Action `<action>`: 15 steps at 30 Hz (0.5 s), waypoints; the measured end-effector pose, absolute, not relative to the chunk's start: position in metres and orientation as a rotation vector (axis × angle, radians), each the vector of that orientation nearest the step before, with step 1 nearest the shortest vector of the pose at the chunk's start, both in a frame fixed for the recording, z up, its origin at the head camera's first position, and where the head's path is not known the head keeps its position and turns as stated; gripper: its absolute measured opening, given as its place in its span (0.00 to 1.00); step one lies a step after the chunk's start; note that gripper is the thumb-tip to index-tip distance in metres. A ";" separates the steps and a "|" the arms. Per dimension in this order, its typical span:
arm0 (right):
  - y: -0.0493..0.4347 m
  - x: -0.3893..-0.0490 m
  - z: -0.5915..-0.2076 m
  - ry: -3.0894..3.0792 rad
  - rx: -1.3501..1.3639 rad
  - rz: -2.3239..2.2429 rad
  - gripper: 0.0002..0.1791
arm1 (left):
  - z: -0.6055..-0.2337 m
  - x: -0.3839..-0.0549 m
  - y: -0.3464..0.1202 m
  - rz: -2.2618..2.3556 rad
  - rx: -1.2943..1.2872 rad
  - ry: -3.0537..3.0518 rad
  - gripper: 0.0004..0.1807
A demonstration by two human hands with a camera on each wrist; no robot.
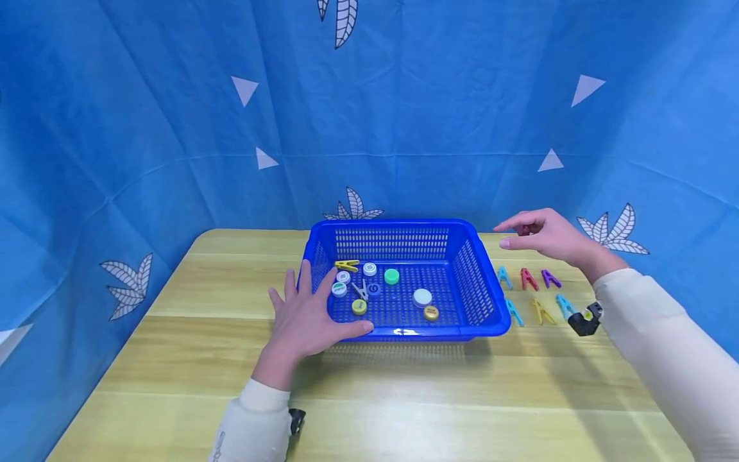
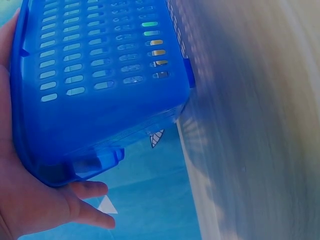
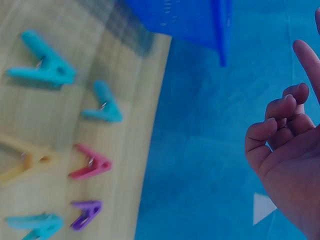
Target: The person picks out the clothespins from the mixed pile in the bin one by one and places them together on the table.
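A blue plastic basket (image 1: 404, 331) with slotted walls stands on the wooden table. My left hand (image 1: 306, 317) spreads over its front left corner, thumb along the front rim and fingers straight at the left rim. Inside lie several bottle caps, among them a green cap (image 1: 391, 276), a white cap (image 1: 422, 298) and a gold cap (image 1: 431, 312). With them are a yellow clothespin (image 1: 348, 265) and a pale clothespin (image 1: 361, 291). My right hand (image 1: 548, 236) hovers empty beyond the basket's right side, index finger extended and the others loosely bent in the right wrist view.
Right of the basket, several clothespins lie in two rows, including a red clothespin (image 1: 528, 279), a purple clothespin (image 1: 551, 278) and a yellow clothespin (image 1: 543, 312). A blue patterned curtain (image 1: 404, 96) hangs behind the table (image 1: 219, 301).
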State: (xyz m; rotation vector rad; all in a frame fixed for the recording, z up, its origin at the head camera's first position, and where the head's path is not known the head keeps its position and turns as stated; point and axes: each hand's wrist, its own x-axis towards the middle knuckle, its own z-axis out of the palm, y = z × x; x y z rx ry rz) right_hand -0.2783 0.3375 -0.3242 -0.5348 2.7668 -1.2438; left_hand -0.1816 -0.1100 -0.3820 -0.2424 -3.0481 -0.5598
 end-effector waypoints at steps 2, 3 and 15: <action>0.331 -0.282 -0.320 2.762 -0.529 -1.261 0.17 | -0.381 -0.182 -0.110 -0.565 -0.237 -3.047 0.73; 0.328 -0.284 -0.318 2.761 -0.534 -1.262 0.17 | -0.381 -0.182 -0.110 -0.565 -0.234 -3.045 0.73; 0.287 -0.303 -0.304 2.704 -0.637 -1.306 0.17 | -0.381 -0.181 -0.110 -0.584 -0.236 -3.033 0.73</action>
